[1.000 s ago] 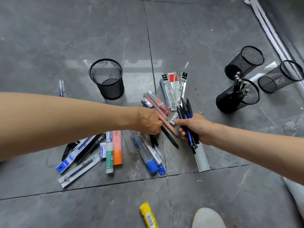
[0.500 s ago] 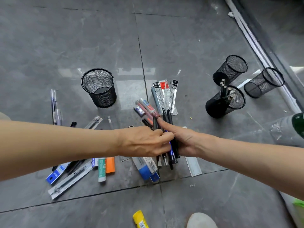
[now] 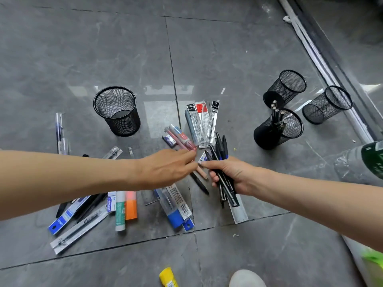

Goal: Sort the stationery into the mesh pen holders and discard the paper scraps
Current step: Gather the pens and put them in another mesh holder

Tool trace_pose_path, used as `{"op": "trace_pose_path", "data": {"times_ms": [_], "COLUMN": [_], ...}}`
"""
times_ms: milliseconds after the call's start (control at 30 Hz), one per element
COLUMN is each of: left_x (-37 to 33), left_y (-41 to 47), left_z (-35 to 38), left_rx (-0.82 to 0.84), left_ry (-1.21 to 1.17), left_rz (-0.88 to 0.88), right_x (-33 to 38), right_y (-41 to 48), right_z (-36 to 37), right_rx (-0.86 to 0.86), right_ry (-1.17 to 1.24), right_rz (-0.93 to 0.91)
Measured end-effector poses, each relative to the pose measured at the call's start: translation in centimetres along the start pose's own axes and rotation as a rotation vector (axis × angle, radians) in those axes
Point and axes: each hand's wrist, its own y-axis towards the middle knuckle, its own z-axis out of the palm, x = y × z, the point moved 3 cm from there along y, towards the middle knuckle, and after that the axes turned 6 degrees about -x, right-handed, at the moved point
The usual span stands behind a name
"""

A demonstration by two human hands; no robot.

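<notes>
The bundle of black pens (image 3: pixel 220 149) was in my right grip (image 3: pixel 234 175), which was clenched around its middle, with the tips pointing away from me. One more black pen (image 3: pixel 200 183) lay on the floor (image 3: pixel 248 59) between my two grips, beside a pink pencil (image 3: pixel 203 174). Its long axis ran from my left fingertips toward me and a little to the right. My left grip (image 3: pixel 165 168), fingers stretched and holding nothing, was the nearer one. The mesh pen holder (image 3: pixel 265 135) containing pens stood farther right.

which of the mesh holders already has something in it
The mesh holder nearest the right hand; only it has dark pens standing inside.
</notes>
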Motion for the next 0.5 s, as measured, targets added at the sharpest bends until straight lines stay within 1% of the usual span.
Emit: {"op": "trace_pose_path", "data": {"times_ms": [67, 167, 267, 367, 400, 433, 467, 500], "left_x": [1.4, 1.5, 0.8, -0.2, -0.3, -0.1, 0.3, 0.7], "left_y": [-0.5, -0.3, 0.9, 2.4, 2.5, 2.5, 2.3, 1.9], "left_z": [1.2, 2.2, 2.9, 2.5, 2.4, 2.1, 1.9, 1.3], "left_rx": [0.113, 0.27, 0.321, 0.454, 0.459, 0.466, 0.45, 0.438], "left_ry": [0.099, 0.13, 0.182, 0.19, 0.181, 0.181, 0.157, 0.094], "left_rz": [-0.009, -0.082, -0.057, 0.004, -0.001, -0.044, -0.125, -0.273], "right_x": [0.0, -0.2, -0.2, -0.2, -0.1, 0.0, 0.1, 0.3], "right_y": [-0.1, -0.2, -0.3, -0.3, -0.2, -0.2, -0.1, -0.1], "right_z": [-0.6, -1.1, -1.3, -1.4, -1.3, -1.1, -1.0, -0.8], "right_rx": [-0.038, -0.042, -0.042, -0.046, -0.05, -0.049, -0.046, -0.043], "right_ry": [-0.024, -0.016, -0.009, 0.006, 0.02, 0.041, 0.069, 0.105], "right_rz": [0.015, 0.036, 0.045, 0.059, 0.068, 0.072, 0.066, 0.063]}}
